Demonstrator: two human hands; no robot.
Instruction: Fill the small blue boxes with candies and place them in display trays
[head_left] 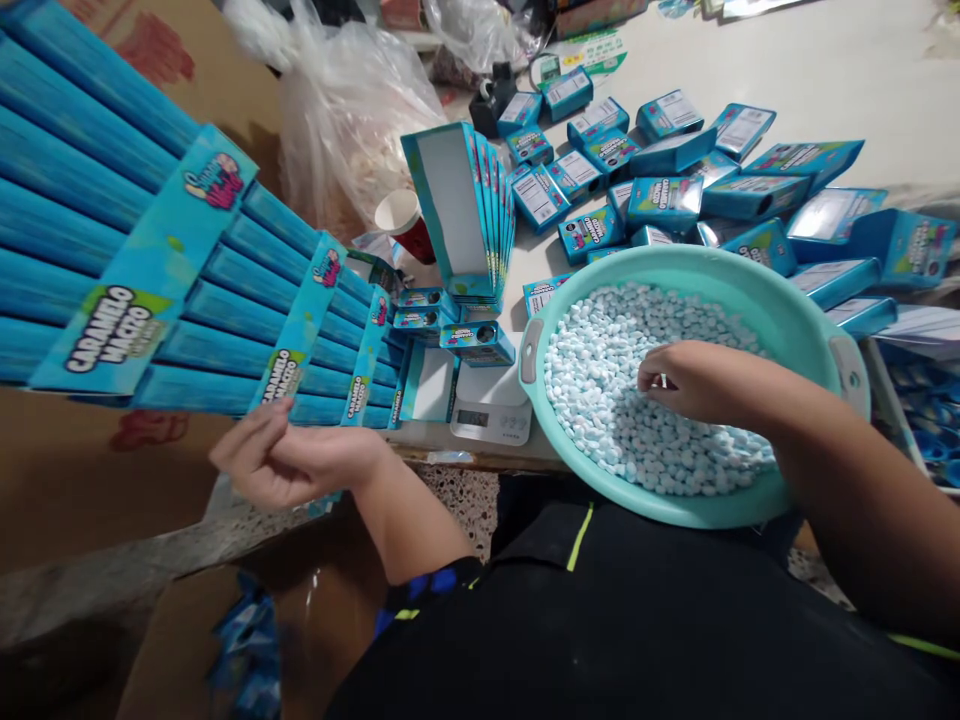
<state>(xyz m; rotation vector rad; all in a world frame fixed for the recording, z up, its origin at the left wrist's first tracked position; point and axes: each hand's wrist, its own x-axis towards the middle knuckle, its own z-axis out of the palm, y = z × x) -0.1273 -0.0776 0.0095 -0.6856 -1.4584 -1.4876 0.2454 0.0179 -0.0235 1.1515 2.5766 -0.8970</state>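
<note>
A turquoise plastic basin (817,300) holds a mass of small pale blue and white candies (607,400). My right hand (697,385) is down at the candies with its fingers curled inward; what lies in its grasp is hidden. On the left, my left hand (292,455) is closed, thumb against fingers, just in front of the lower edge of a long row of blue candy boxes (127,330) lettered "Caramelo Maczo". Whether it touches that row or pinches anything, I cannot tell. Between the hands stands a small white scale (491,422), with a small blue box (478,342) at its back.
Many small blue boxes (664,203) lie scattered behind the basin. Open display cartons (446,205) stand nested by a paper cup (405,222) and clear plastic bags (360,110). Below left, a cardboard box (330,640) contains blue packets. The table edge (517,464) runs near my body.
</note>
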